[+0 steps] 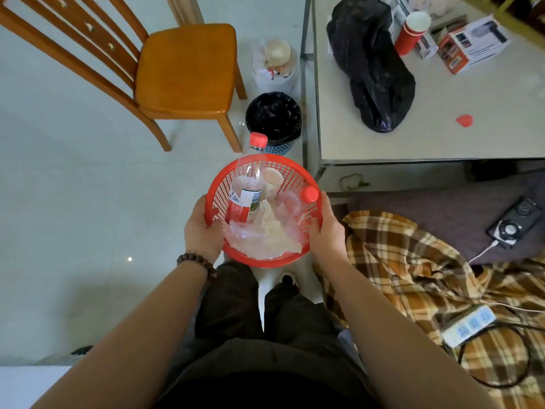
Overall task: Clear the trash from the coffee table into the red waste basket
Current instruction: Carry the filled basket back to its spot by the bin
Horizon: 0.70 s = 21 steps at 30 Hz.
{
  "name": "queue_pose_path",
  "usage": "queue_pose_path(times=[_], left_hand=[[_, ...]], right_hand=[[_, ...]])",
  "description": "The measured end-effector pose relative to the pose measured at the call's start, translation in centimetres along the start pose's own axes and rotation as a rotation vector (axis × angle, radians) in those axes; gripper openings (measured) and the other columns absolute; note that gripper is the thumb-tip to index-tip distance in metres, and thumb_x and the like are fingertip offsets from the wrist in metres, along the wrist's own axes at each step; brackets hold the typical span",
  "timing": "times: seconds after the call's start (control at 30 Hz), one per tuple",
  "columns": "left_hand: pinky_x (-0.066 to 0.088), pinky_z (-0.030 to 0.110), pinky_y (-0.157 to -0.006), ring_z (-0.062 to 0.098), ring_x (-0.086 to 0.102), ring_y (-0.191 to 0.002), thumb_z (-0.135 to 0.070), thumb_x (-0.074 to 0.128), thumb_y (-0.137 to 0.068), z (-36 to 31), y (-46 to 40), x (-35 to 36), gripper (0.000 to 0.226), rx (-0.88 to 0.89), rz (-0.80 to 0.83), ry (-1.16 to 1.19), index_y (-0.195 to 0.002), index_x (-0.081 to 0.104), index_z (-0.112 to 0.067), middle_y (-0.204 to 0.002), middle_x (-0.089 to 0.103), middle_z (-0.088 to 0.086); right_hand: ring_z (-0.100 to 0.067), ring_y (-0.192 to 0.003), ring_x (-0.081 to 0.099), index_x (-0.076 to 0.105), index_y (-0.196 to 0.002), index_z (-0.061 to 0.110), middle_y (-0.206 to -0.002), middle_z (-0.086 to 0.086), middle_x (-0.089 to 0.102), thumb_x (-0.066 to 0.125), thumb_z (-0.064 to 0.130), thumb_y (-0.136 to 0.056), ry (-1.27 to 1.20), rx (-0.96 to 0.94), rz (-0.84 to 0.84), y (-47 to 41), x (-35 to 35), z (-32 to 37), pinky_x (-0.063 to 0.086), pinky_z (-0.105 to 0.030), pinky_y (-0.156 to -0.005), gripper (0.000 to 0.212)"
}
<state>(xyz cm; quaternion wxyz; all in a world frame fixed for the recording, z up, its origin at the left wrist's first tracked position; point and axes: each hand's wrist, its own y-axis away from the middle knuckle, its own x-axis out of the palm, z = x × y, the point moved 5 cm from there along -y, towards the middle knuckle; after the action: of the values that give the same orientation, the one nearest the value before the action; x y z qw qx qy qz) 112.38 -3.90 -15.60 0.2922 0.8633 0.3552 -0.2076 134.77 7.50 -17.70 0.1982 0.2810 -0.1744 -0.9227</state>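
Note:
I hold the red waste basket (283, 168) in front of my legs, above the floor. My left hand (203, 228) grips its left rim and my right hand (326, 228) grips its right rim. Inside it stand a clear plastic bottle (249, 181) with a red cap, a second red-capped bottle (308, 194) at the right rim, crumpled clear plastic (265, 234) and a pale cup (272, 177). The coffee table (442, 134) lies at the upper right, with a black plastic bag (371, 63), a red paper cup (411, 32), a red and white box (469, 45) and a small red scrap (464, 120) on it.
A wooden chair (185, 72) stands at the upper left. A black-lined bin (274, 119) and a white bag of rubbish (275, 66) sit on the floor beside the table. A plaid blanket (413, 261), a power strip (469, 326) and a small black device (514, 221) lie to my right.

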Motion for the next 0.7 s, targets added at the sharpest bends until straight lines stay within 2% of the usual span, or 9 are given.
queue_pose_path(times=[0.1, 0.2, 0.3, 0.4, 0.53, 0.63, 0.7], left_hand=[[0.046, 0.033, -0.088, 0.015, 0.054, -0.1, -0.012, 0.05, -0.09, -1.4, -4.2, 0.6, 0.04, 0.043, 0.04, -0.053, -0.13, 0.05, -0.019, -0.12, 0.06, 0.002], [0.042, 0.027, -0.084, 0.012, 0.051, -0.099, -0.018, 0.051, -0.093, -3.1, -8.7, 1.4, 0.038, 0.088, 0.106, -0.102, -0.131, 0.049, -0.018, -0.12, 0.059, 0.002], [0.043, 0.026, -0.081, 0.012, 0.052, -0.1, -0.018, 0.05, -0.095, -4.5, -13.5, 2.2, 0.035, 0.127, 0.212, -0.133, -0.129, 0.05, -0.02, -0.119, 0.059, 0.0], [0.046, 0.031, -0.085, 0.015, 0.053, -0.106, -0.011, 0.047, -0.094, -5.8, -19.7, 3.1, 0.037, 0.162, 0.364, -0.202, -0.129, 0.05, -0.023, -0.116, 0.058, -0.003], [0.048, 0.046, -0.092, 0.022, 0.053, -0.115, -0.005, 0.043, -0.093, -6.7, -27.3, 3.5, 0.045, 0.174, 0.541, -0.287, -0.132, 0.049, -0.026, -0.124, 0.059, 0.001], [0.047, 0.049, -0.092, 0.024, 0.05, -0.12, -0.004, 0.041, -0.094, -6.4, -31.9, 3.2, 0.046, 0.19, 0.655, -0.354, -0.135, 0.047, -0.023, -0.129, 0.056, 0.003], [0.046, 0.048, -0.094, 0.023, 0.048, -0.123, -0.005, 0.04, -0.095, -6.0, -34.0, 2.9, 0.046, 0.198, 0.712, -0.397, -0.137, 0.044, -0.023, -0.132, 0.053, 0.003]], right_hand=[[-0.004, -0.083, 0.053, 0.018, -0.146, 0.036, -0.116, -0.002, 0.062, 0.036, 0.024, -0.098, -0.01, 0.045, -0.044, -2.5, 1.0, 0.4, 0.035, 0.003, -0.055, 0.052], [0.004, -0.077, 0.05, 0.017, -0.147, 0.033, -0.115, -0.004, 0.062, 0.037, 0.023, -0.099, -0.072, 0.092, -0.105, -4.5, 2.4, 0.9, 0.036, 0.007, -0.053, 0.053], [-0.004, -0.081, 0.053, 0.018, -0.147, 0.034, -0.116, -0.006, 0.063, 0.038, 0.022, -0.099, -0.108, 0.166, -0.207, -6.7, 4.1, 1.4, 0.035, 0.008, -0.055, 0.052], [-0.009, -0.085, 0.054, 0.023, -0.145, 0.036, -0.114, -0.006, 0.065, 0.039, 0.016, -0.098, -0.134, 0.257, -0.365, -8.8, 6.8, 2.7, 0.035, 0.006, -0.056, 0.053], [-0.007, -0.093, 0.049, 0.021, -0.146, 0.033, -0.127, -0.005, 0.059, 0.036, 0.019, -0.099, -0.203, 0.44, -0.551, -10.6, 12.5, 4.9, 0.032, 0.009, -0.056, 0.051], [-0.006, -0.097, 0.046, 0.019, -0.147, 0.03, -0.134, -0.003, 0.054, 0.034, 0.019, -0.099, -0.236, 0.533, -0.648, -11.6, 17.2, 6.6, 0.03, 0.006, -0.068, 0.051], [-0.01, -0.106, 0.049, 0.02, -0.147, 0.027, -0.135, -0.005, 0.052, 0.036, 0.015, -0.098, -0.278, 0.569, -0.707, -11.9, 19.9, 7.3, 0.026, 0.008, -0.071, 0.053]])
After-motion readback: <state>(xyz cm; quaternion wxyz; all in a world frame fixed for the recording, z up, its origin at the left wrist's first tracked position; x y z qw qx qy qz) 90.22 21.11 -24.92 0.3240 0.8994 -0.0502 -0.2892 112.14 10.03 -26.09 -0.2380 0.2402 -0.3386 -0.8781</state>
